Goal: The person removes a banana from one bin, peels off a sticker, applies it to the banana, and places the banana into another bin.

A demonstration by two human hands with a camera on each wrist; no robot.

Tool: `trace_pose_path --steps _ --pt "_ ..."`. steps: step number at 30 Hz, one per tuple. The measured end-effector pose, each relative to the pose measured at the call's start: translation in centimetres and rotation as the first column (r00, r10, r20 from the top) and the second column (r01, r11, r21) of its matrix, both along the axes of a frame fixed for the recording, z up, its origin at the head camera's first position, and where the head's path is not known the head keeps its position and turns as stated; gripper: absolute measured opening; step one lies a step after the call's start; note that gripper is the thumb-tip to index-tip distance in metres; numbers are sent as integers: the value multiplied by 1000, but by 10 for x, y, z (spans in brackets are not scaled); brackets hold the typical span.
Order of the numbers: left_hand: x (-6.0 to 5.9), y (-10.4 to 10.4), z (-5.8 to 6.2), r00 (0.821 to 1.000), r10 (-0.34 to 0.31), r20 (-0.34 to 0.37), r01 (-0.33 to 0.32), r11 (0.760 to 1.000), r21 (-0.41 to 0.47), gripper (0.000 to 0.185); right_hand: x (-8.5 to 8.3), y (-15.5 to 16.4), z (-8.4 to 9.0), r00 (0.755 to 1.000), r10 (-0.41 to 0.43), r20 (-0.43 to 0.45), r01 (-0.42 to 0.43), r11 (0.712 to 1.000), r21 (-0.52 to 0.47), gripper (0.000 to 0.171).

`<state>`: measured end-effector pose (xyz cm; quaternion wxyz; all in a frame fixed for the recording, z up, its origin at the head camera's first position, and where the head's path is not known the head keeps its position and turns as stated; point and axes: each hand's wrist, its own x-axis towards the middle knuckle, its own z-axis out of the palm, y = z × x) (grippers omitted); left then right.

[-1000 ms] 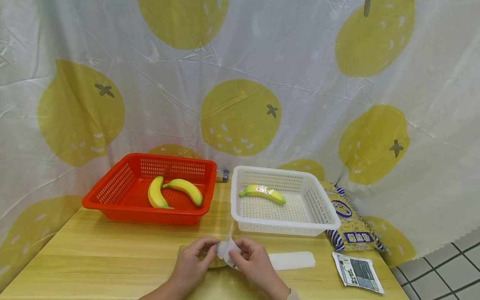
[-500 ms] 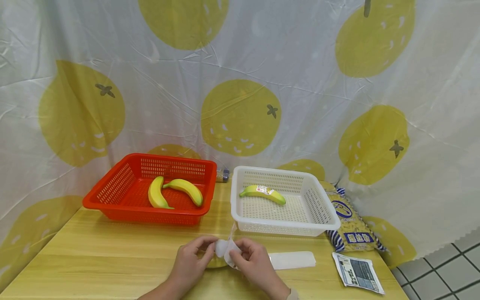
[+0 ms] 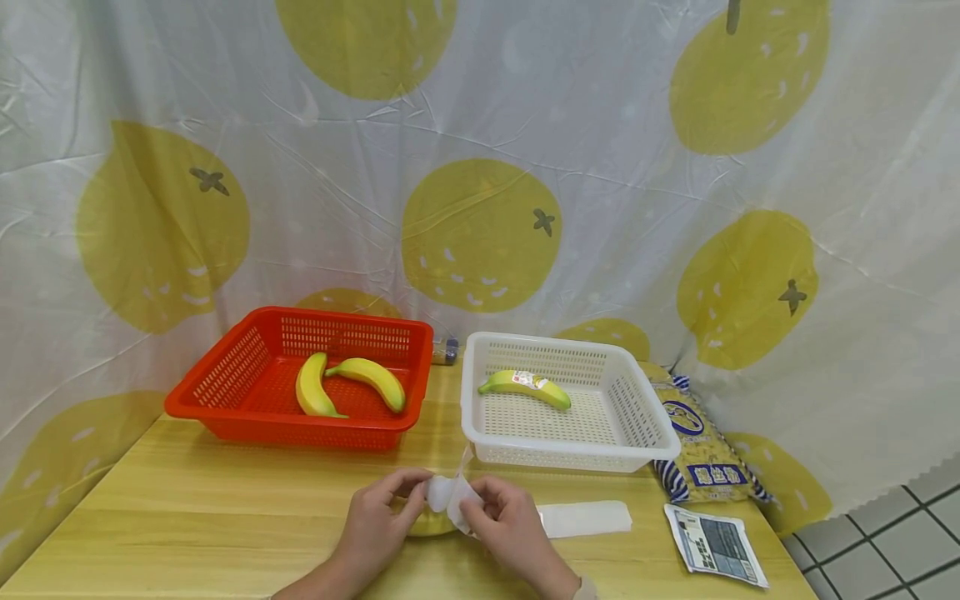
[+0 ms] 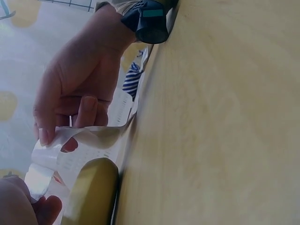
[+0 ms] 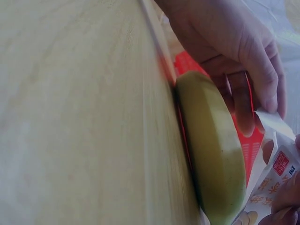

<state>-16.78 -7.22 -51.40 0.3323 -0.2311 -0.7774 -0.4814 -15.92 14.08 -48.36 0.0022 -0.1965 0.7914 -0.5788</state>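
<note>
Between my hands is a white label, its left edge pinched by the thumb and finger of my left hand. The label is partly lifted from a white backing strip, which my right hand grips near the fold. Red and orange print on the label shows in the right wrist view. Under the hands a yellow-green banana lies on the table, mostly covered in the head view. Its long side shows in the right wrist view, beside the left hand.
A red basket with two bananas stands at the back left. Right of it is a white basket holding a labelled banana. A yellow noodle bag and a small flat packet lie at the right edge.
My left hand has moved slightly left with the label's edge, and more of the label stands off the backing strip. My right hand has stayed nearly still.
</note>
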Motion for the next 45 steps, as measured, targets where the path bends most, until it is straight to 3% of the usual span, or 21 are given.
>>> trace_pose_path --steps 10,16,24,37,45 --pt "-2 -2 -1 1000 -8 5 8 1000 19 19 0 0 -1 999 -27 32 27 1000 0 11" --pt "-3 -3 2 1000 19 -12 -19 1000 22 26 1 1 0 999 -29 30 29 1000 -1 11" --pt "-4 -5 3 1000 -2 -2 2 999 42 26 0 1 -1 999 -34 33 34 999 -5 10" --pt "-6 -10 5 998 54 28 -55 998 32 26 0 1 0 999 -39 26 40 999 0 9" --pt "-14 -16 2 995 94 18 -94 995 28 28 1 2 1 999 -42 27 42 999 6 9"
